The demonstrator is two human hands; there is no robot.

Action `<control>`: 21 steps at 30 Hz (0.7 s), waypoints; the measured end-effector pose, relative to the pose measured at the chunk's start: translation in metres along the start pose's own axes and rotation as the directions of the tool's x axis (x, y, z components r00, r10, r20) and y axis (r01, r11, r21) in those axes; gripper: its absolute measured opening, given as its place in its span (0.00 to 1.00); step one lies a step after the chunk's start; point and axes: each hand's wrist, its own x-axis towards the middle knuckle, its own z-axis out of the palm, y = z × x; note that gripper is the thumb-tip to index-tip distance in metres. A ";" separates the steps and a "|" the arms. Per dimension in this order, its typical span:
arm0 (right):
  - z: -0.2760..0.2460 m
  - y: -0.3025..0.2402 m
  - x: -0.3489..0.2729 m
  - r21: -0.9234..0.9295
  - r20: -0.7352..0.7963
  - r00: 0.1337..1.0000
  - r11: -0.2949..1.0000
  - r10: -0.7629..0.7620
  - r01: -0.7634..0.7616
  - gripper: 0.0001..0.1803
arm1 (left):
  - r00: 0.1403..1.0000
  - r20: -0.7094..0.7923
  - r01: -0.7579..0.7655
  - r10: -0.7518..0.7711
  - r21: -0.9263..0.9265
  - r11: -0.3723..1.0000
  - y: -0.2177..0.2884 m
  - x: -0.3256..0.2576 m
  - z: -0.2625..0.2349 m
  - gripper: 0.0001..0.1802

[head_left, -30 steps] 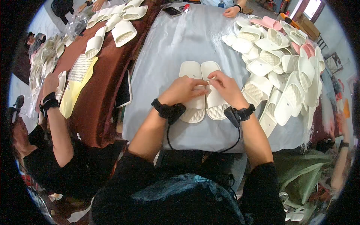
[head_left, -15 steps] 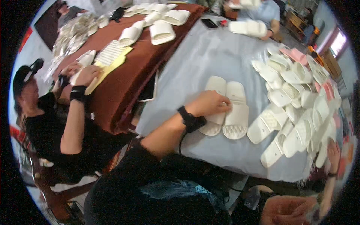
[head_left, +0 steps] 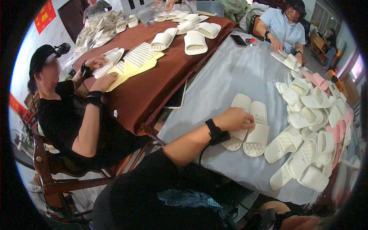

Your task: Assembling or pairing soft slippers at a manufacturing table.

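Two white slippers lie side by side on the grey-covered table, toes toward me: the left slipper [head_left: 240,101] and the right slipper [head_left: 256,138]. My left hand [head_left: 237,119], with a black band at the wrist, rests over the left slipper's strap. Its fingers are curled together, and the fingertips reach the upper edge of the right slipper's strap. Whatever they pinch, if anything, is too small to make out. A small dark mark shows on the right slipper's insole. My right hand cannot be made out; only blurred skin shows at the lower right edge.
A pile of white and pink slippers [head_left: 310,107] covers the table's right side. Opposite, a co-worker [head_left: 281,30] handles white slippers near a phone [head_left: 239,40]. At left, another co-worker [head_left: 57,103] holds a slipper beside yellow label sheets [head_left: 132,69] on the brown-covered table [head_left: 130,109].
The view has shifted, so the tables sit lower and further right. A hand seen earlier at the pile's right edge is gone. My left hand stays over the pair. The far co-worker has lowered the slippers.
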 end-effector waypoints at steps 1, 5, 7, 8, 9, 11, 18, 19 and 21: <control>0.000 0.000 0.001 0.013 0.003 1.000 1.000 -0.002 0.002 0.09 | 0.999 -0.019 -0.041 0.041 0.014 0.999 -0.001 -0.001 0.000 0.19; 0.001 0.001 0.003 0.068 0.016 1.000 0.998 -0.016 0.015 0.08 | 0.999 -0.022 -0.045 0.045 0.011 0.999 -0.001 -0.001 0.001 0.18; 0.001 0.002 0.004 0.096 0.022 0.999 0.995 -0.025 0.023 0.08 | 0.999 -0.028 -0.041 0.041 0.005 0.999 -0.001 -0.001 0.001 0.18; 0.001 0.002 0.005 0.110 0.026 0.999 0.994 -0.030 0.027 0.08 | 0.999 -0.032 -0.043 0.043 0.005 0.999 0.000 -0.002 0.001 0.18; 0.000 0.001 0.006 0.122 0.030 0.999 0.992 -0.036 0.032 0.08 | 0.999 -0.028 -0.046 0.046 0.008 0.999 0.000 -0.001 0.002 0.18; 0.001 -0.002 0.005 0.112 0.035 0.999 0.994 -0.016 0.012 0.08 | 0.999 -0.027 -0.043 0.044 0.013 0.999 0.000 -0.002 0.001 0.18; -0.002 -0.008 0.009 0.005 0.072 0.997 0.999 -0.039 0.038 0.07 | 0.999 -0.027 -0.039 0.040 0.019 0.999 0.003 -0.002 0.003 0.19; -0.002 -0.008 0.008 0.001 0.051 0.997 0.998 -0.056 0.057 0.06 | 0.999 -0.019 -0.029 0.030 0.015 0.999 0.003 -0.002 0.002 0.19; -0.002 -0.007 0.004 -0.013 0.007 0.996 0.996 -0.089 0.089 0.06 | 1.000 -0.019 -0.009 0.010 0.016 1.000 0.001 -0.004 0.003 0.19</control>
